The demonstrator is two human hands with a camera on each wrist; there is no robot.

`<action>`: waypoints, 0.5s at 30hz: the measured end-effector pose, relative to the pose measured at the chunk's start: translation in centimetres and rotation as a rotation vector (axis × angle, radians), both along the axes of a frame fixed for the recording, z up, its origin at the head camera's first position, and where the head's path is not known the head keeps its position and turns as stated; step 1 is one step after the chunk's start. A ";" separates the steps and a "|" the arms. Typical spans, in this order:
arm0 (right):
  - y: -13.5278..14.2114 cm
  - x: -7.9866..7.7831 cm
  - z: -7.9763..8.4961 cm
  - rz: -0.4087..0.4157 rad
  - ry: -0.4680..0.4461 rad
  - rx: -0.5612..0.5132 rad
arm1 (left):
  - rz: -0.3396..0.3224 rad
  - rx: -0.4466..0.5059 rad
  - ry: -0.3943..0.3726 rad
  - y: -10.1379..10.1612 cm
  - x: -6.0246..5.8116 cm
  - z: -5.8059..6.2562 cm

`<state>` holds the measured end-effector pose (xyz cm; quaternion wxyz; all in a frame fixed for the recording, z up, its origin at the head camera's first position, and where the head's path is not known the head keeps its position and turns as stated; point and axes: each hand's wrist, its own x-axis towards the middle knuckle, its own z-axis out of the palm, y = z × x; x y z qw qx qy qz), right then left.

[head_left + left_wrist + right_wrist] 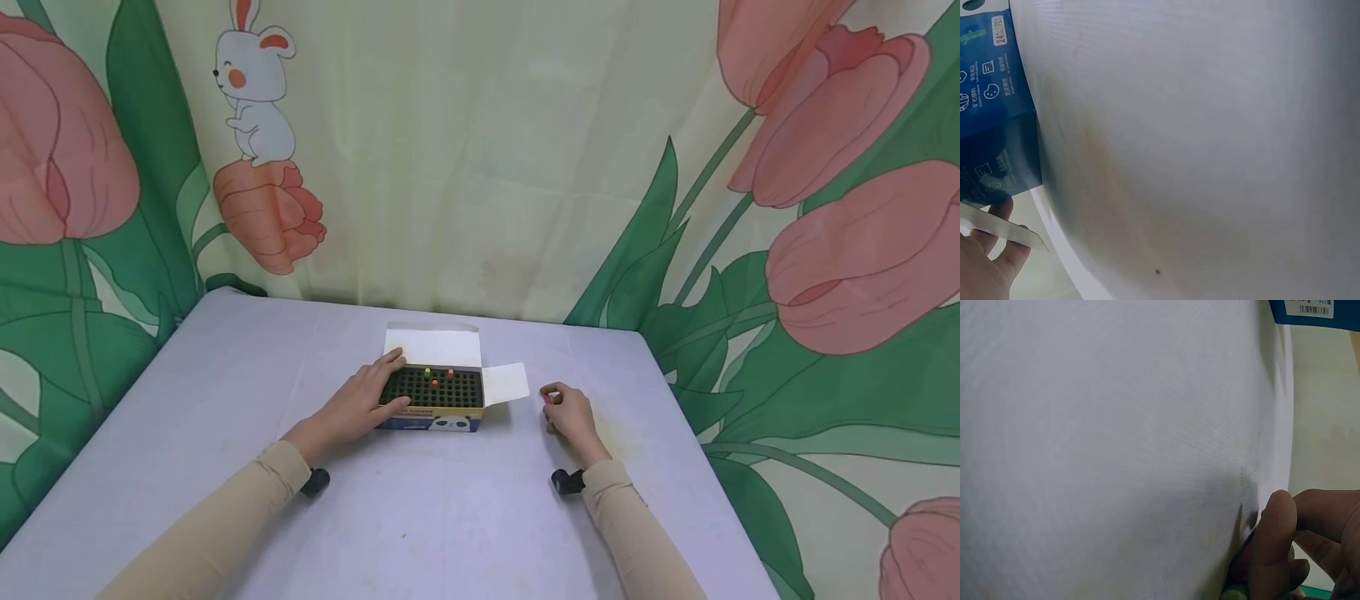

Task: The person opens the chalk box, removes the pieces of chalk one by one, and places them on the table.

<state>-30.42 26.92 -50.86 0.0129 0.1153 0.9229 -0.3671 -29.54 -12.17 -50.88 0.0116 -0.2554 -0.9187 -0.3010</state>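
A box (pixel 453 422), blue and yellow with a panda face on its front, stands on the table with its lid up. Its black tray (pixel 465 387) has rows of holes, and a green stick (pixel 427 372) and two red sticks (pixel 434 384) stand in it. My left hand (pixel 356 398) holds the box's left end, thumb at the front rim and fingers by the back corner. To the right of the box, my right hand (pixel 573 417) pinches a small pinkish-red stick (pixel 547 399), mostly hidden by the fingers.
The box's white lid (pixel 432 346) leans back, and a white side flap (pixel 505 383) sticks out to the right. A pale cloth covers the table (pixel 420 533). Behind it hangs a curtain (pixel 465 167) printed with tulips and a rabbit.
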 end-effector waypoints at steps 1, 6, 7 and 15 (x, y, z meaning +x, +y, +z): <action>0.0 0.0 0.0 0.002 -0.001 -0.001 | 0.001 0.001 0.000 0.0 0.0 -0.1; 0.0 0.0 0.1 0.006 0.001 -0.024 | 0.008 -0.003 0.001 0.0 0.1 -0.4; 0.0 0.0 0.2 0.006 0.004 -0.031 | 0.009 -0.004 0.000 0.0 0.1 -0.4; -0.4 0.0 1.6 -0.017 -0.001 -0.086 | 0.006 -0.011 -0.003 0.1 0.0 0.0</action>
